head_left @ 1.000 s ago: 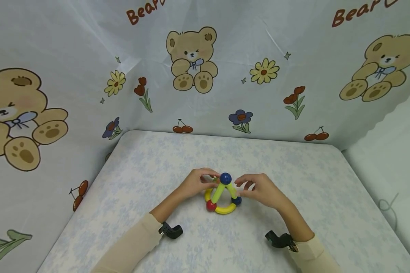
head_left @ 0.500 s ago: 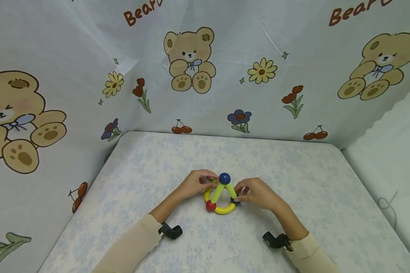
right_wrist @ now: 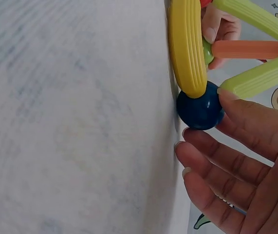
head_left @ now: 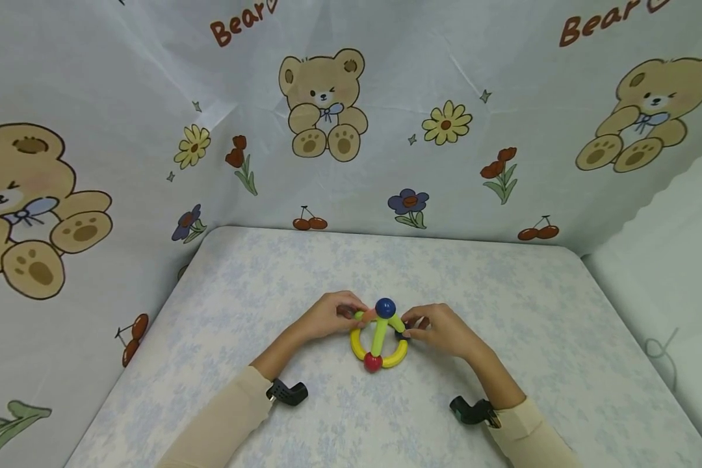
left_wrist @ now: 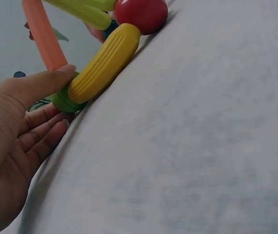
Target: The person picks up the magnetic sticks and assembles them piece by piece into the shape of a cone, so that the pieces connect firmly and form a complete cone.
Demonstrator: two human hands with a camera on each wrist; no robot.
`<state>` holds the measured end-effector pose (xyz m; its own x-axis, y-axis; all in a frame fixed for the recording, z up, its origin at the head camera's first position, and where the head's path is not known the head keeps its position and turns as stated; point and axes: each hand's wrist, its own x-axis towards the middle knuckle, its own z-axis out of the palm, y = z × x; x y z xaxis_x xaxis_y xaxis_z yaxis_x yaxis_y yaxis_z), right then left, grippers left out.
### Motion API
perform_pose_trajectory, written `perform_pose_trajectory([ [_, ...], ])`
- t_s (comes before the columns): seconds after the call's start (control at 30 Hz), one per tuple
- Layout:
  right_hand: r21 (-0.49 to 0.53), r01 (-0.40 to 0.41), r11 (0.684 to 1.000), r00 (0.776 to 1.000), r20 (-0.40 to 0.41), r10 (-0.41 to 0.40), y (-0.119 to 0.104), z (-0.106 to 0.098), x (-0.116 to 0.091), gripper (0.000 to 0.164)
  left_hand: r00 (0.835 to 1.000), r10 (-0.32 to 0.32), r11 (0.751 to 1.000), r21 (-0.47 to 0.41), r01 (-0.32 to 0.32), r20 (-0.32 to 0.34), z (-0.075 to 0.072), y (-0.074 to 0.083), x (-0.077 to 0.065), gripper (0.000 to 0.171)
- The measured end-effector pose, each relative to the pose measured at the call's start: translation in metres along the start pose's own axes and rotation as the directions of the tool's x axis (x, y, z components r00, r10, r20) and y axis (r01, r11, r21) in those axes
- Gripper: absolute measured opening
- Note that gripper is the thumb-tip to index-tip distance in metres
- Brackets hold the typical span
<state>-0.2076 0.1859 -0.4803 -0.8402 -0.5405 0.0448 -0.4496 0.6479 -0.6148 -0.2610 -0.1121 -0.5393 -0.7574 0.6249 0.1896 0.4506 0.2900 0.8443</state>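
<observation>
A toy frame of rods and balls stands on the table. Curved yellow rods form its base ring, with a red ball at the front. Light green rods and an orange rod slope up to a blue ball on top. My left hand pinches a green ball at the ring's left corner, thumb above and fingers below. On the right, my right hand holds a dark blue ball between thumb and fingers, the other fingers spread beneath.
The pale floral table lies under the toy. A bear-print cloth rises behind the table and along its left side. Black wrist cameras sit at both wrists. A thin cord lies off the right edge.
My right hand has moved left onto the dark blue ball. The frame has turned, its red ball shifting right and nearer. My left hand has drawn slightly left with the green ball.
</observation>
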Motion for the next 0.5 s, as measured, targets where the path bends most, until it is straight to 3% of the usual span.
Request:
perform_pose_trajectory([
  [0.33,0.024,-0.02,1.0,1.0,0.003,0.02,0.0023,0.0019,-0.0007,0.024,0.999,-0.008,0.999,-0.033,0.01,0.044,-0.003,-0.0014,-0.0026,0.03],
  [0.5,0.051,-0.015,0.999,0.998,0.054,0.012,0.0058,-0.004,-0.0024,0.026,0.99,-0.053,0.997,-0.048,0.059,0.13,-0.0088,0.0023,-0.005,0.049],
])
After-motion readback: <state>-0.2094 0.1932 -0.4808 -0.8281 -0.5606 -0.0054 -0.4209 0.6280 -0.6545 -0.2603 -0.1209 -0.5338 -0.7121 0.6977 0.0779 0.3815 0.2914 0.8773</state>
